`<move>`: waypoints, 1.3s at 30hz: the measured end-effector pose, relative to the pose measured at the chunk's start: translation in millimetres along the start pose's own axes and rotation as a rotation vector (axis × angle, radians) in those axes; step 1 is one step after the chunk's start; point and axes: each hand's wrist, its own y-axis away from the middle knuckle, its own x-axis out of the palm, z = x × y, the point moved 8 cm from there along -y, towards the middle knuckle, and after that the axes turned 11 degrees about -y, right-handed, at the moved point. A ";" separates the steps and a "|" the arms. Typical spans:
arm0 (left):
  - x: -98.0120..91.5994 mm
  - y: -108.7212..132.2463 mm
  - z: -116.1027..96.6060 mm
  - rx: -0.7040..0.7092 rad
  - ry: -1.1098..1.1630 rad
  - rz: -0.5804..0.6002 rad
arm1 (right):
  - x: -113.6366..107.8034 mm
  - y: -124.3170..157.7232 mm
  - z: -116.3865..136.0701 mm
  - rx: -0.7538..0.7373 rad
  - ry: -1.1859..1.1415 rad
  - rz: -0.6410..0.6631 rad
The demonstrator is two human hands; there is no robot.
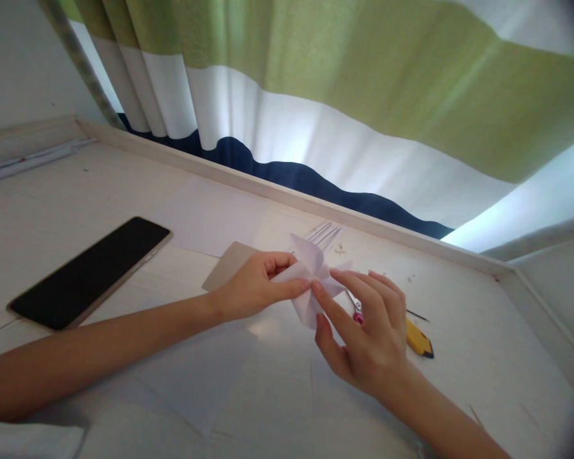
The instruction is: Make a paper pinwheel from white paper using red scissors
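A white paper pinwheel (310, 255) with folded blades is held up over the middle of the white table. My left hand (258, 285) pinches its left side between thumb and fingers. The index fingertip of my right hand (370, 331) touches the pinwheel's centre, and the other fingers are spread at its right edge. Behind my right hand, scissors with a pink handle (358, 317) are partly hidden. A yellow cutter (418, 339) lies just right of that hand.
A black phone (90, 271) lies at the left. White paper sheets (210, 213) and a grey-beige card (232, 261) are on the table (478, 331). Thin strips (328, 234) lie behind the pinwheel. A raised edge and a striped curtain (363, 76) bound the back.
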 end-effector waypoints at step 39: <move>19.3 6.6 0.3 0.034 -0.575 0.241 | 56.2 26.1 -45.3 0.834 -0.782 0.603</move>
